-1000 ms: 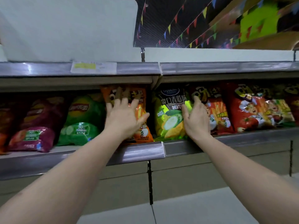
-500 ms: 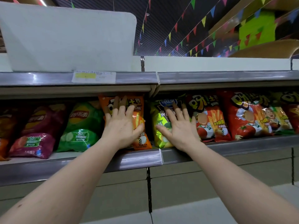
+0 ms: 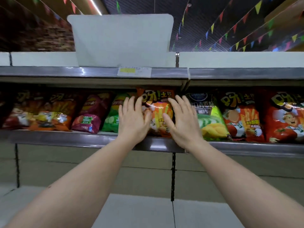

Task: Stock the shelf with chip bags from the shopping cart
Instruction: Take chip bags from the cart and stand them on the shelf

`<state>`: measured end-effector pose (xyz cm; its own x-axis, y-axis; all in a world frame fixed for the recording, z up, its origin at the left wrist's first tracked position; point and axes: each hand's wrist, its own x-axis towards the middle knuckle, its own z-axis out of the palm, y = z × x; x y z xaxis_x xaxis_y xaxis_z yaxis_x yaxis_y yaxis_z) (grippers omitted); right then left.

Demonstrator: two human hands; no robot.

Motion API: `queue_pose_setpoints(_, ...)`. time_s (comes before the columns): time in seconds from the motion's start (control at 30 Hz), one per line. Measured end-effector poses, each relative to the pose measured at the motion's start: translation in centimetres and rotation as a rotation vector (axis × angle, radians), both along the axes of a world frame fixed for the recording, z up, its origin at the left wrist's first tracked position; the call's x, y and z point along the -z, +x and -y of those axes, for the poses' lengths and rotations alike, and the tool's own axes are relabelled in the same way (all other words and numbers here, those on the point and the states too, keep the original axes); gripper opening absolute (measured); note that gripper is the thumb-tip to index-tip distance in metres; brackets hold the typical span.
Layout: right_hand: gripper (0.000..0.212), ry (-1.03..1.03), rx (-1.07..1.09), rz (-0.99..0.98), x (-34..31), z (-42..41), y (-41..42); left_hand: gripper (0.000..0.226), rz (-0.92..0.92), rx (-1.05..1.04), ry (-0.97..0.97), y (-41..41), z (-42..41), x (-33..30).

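I have both hands up at the shelf, flat against the orange chip bag that stands just behind the shelf's front edge, close to the joint where two shelf sections meet. My left hand lies on the bag's left side with fingers straight and slightly spread; my right hand mirrors it on the right side, fingers extended, thumb angled inward. Neither hand curls round the bag; they press on its face only.

I judge this bag light, air-puffed and crinkly, with a glossy film that would slip under a flat palm. The contents are brittle, so I would push with spread fingers, never squeeze the middle. If I need to lift it, the crimped top seam or the side edges seem the safest hold.

The green chip bag stands just beside it on the left, partly behind my left hand, and the cucumber-flavour chip bag is just beside it on the right. The shopping cart is not in view.
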<state>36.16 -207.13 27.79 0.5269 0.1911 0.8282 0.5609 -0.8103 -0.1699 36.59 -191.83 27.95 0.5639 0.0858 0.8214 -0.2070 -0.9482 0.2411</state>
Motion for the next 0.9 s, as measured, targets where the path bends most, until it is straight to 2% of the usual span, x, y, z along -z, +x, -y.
queue_pose_setpoints(0.17,0.065,0.048,-0.249,-0.054,1.3,-7.7,-1.5,0.057,-0.051,-0.135,-0.132,-3.3,-5.7,1.4)
queue_pose_setpoints(0.3,0.052,0.007,-0.370,-0.163,2.5,-14.8,-2.9,0.056,-0.075,-0.273,-0.170,-7.3,-11.9,2.7)
queue_pose_setpoints(0.37,0.051,0.013,-0.440,-0.198,3.2,-19.1,-4.5,0.056,-0.093,-0.340,-0.194,-9.9,-15.5,3.3)
queue_pose_setpoints(0.63,0.048,-0.054,-0.785,-0.339,8.1,-39.6,-15.2,0.054,-0.159,-0.595,-0.340,-23.1,-34.0,8.1)
queue_pose_setpoints(0.9,0.047,-0.183,-0.985,-0.557,14.1,-60.9,-26.8,0.051,-0.308,-0.854,-0.516,-38.0,-53.1,13.8)
